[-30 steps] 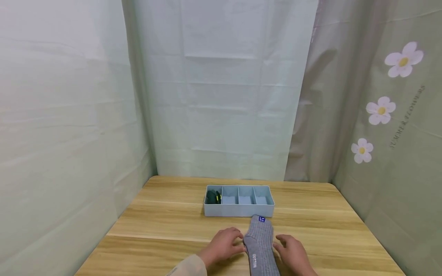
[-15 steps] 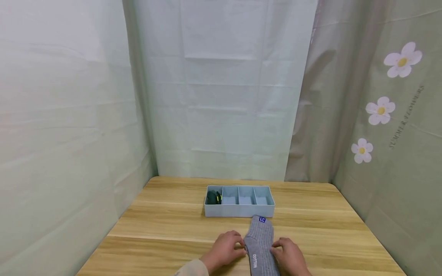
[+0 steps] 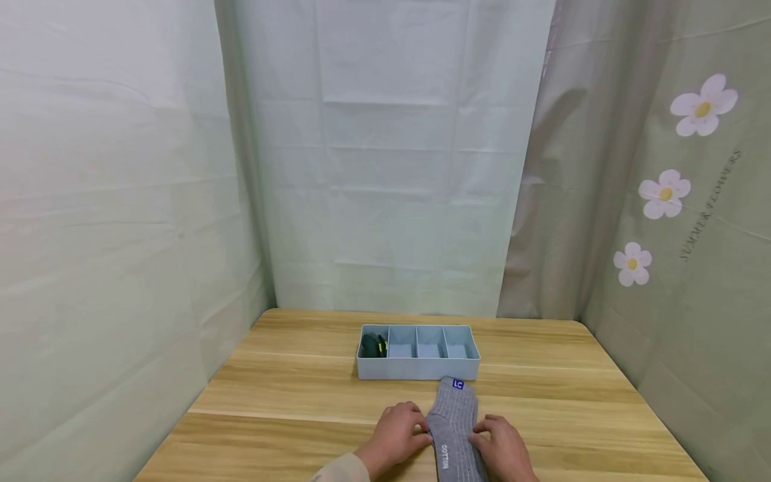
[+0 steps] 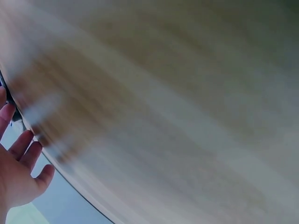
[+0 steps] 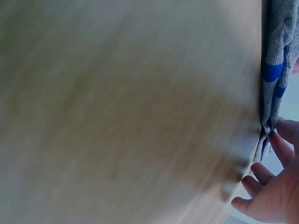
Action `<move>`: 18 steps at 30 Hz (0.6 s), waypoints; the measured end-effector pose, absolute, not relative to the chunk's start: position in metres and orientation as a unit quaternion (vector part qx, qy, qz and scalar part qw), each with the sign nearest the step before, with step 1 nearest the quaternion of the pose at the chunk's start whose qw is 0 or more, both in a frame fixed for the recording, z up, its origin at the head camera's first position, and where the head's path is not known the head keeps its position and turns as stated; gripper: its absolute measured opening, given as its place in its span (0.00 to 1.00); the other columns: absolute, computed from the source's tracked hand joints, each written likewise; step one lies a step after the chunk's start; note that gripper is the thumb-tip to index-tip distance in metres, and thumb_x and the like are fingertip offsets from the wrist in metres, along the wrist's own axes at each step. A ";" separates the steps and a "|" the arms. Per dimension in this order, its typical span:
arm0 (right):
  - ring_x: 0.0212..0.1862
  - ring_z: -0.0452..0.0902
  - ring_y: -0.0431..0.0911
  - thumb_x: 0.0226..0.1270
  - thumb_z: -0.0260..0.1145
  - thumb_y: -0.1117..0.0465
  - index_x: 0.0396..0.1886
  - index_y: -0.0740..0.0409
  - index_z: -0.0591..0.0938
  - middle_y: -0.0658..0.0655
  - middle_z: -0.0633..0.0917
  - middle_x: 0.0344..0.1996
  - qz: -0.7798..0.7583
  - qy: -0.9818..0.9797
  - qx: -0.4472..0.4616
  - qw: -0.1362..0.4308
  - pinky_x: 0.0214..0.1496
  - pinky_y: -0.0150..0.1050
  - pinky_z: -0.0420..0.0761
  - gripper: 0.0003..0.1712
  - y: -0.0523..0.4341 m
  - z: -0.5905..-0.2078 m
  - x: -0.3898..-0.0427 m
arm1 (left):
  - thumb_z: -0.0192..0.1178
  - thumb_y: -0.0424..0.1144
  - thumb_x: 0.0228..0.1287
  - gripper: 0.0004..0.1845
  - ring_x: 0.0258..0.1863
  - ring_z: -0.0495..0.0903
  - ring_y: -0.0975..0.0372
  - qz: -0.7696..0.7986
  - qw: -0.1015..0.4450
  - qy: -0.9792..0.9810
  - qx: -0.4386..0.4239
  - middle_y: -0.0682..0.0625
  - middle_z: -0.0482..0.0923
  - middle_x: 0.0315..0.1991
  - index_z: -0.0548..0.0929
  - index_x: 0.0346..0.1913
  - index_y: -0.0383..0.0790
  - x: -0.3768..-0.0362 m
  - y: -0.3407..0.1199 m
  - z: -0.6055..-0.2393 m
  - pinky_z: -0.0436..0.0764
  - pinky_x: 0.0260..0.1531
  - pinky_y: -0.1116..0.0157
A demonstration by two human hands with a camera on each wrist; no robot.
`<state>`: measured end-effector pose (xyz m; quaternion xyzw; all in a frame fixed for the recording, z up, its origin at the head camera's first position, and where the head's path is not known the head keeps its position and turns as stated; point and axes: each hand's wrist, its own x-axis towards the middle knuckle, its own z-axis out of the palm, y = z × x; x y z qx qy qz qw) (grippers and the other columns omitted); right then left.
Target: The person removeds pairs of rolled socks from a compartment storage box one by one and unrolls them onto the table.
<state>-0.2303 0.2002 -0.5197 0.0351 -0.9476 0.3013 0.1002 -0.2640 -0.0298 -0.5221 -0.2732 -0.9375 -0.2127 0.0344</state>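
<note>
Two side edges of the grey ribbed-knit sock (image 3: 454, 427), laid flat on the yellowish wood-grain desk (image 3: 289, 388) just in front of the light-blue four-compartment plastic tray (image 3: 418, 369), are pinched by the left grip (image 3: 396, 432) and the right grip (image 3: 504, 447). Stacked layers (image 5: 273, 72) are seen in the right wrist view; if only the upper one is caught, they may be dragged askew or creased.

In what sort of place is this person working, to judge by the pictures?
Probably a small curtained-off booth: pale, creased hanging sheets enclose the far end and both sides, white-petalled printed flowers decorate the right side, and a light-brown wood-grain table stands between them.
</note>
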 end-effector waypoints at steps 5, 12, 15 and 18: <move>0.50 0.79 0.64 0.54 0.74 0.62 0.26 0.57 0.87 0.68 0.84 0.45 0.315 -0.945 0.013 0.092 0.53 0.59 0.76 0.03 0.195 -0.521 -0.233 | 0.70 0.50 0.60 0.06 0.42 0.77 0.64 -0.210 0.041 -0.941 -0.263 0.59 0.78 0.38 0.89 0.32 0.53 -0.264 -0.027 -0.521 0.75 0.48 0.56; 0.49 0.80 0.63 0.55 0.72 0.65 0.24 0.55 0.86 0.66 0.85 0.44 0.332 -0.938 -0.006 0.101 0.52 0.58 0.76 0.03 0.193 -0.519 -0.232 | 0.72 0.48 0.57 0.04 0.39 0.76 0.65 -0.199 0.054 -0.947 -0.247 0.59 0.78 0.35 0.90 0.30 0.54 -0.263 -0.023 -0.522 0.73 0.43 0.57; 0.51 0.79 0.64 0.57 0.71 0.66 0.25 0.56 0.86 0.67 0.84 0.46 0.354 -0.931 -0.038 0.084 0.53 0.58 0.76 0.03 0.194 -0.515 -0.231 | 0.73 0.48 0.56 0.04 0.37 0.75 0.65 -0.188 0.071 -0.948 -0.245 0.60 0.77 0.33 0.90 0.29 0.55 -0.261 -0.021 -0.523 0.72 0.40 0.59; 0.48 0.79 0.62 0.60 0.69 0.66 0.27 0.58 0.86 0.67 0.85 0.44 0.376 -0.922 -0.071 0.061 0.50 0.56 0.77 0.03 0.198 -0.511 -0.232 | 0.74 0.48 0.54 0.05 0.35 0.75 0.66 -0.174 0.097 -0.949 -0.246 0.61 0.76 0.31 0.89 0.26 0.56 -0.259 -0.021 -0.523 0.71 0.38 0.59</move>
